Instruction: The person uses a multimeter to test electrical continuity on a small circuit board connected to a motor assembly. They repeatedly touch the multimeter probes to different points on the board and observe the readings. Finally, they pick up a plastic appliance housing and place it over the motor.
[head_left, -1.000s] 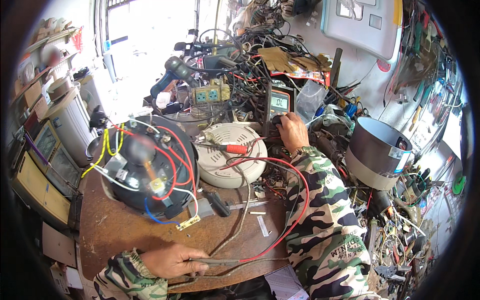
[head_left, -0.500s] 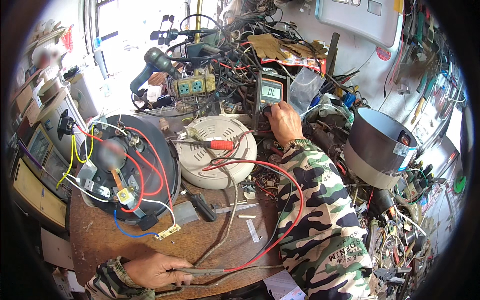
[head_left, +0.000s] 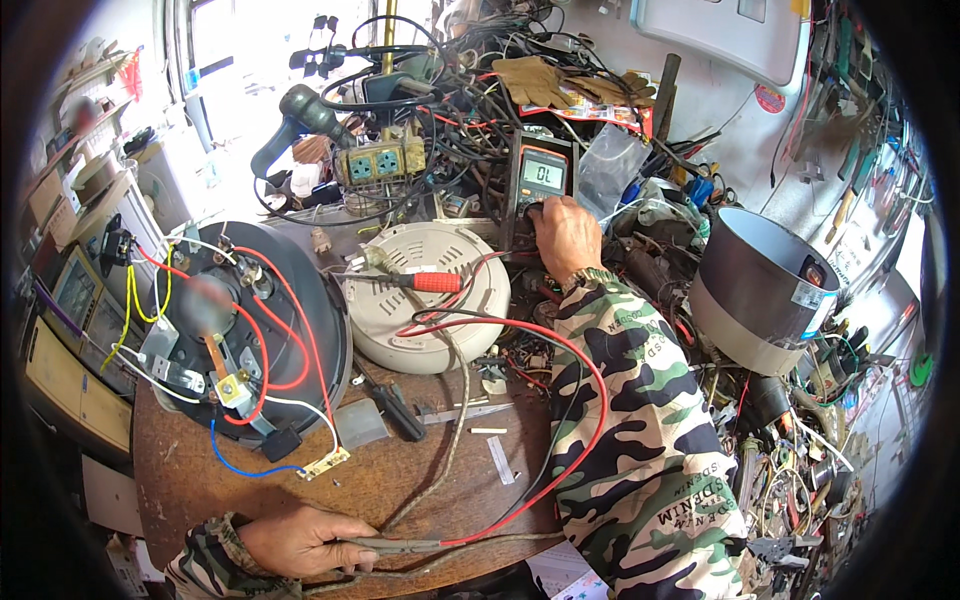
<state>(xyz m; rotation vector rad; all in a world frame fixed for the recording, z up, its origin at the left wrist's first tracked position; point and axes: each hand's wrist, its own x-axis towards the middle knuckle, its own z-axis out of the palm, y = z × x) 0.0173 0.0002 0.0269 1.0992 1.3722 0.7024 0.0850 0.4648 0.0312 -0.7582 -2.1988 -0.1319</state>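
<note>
Low at the front of the table, my left hand (head_left: 302, 541) pinches a pair of grey test probes (head_left: 405, 546). A red lead (head_left: 588, 440) and a thin black one loop from them up over the round cream cover (head_left: 432, 345). At the back, my right hand (head_left: 568, 237) has its fingers closed at the dial of a multimeter (head_left: 543, 178) with a lit display. The dial itself is hidden by those fingers. A red-handled screwdriver (head_left: 438, 282) rests on the slotted cover. To its left lies an opened dark appliance base (head_left: 305, 300) with red, white, yellow and blue wires.
A grey-and-cream cylindrical housing (head_left: 755, 290) stands on the right among heaped parts and wires. Behind the cover are a socket block (head_left: 380, 163), a power tool (head_left: 305, 115), tangled cables and work gloves (head_left: 535, 82). A brown cord (head_left: 452, 440) crosses the wooden table (head_left: 200, 500).
The view has shifted slightly. Both hands keep their places, the left at the probes and the right at the multimeter dial.
</note>
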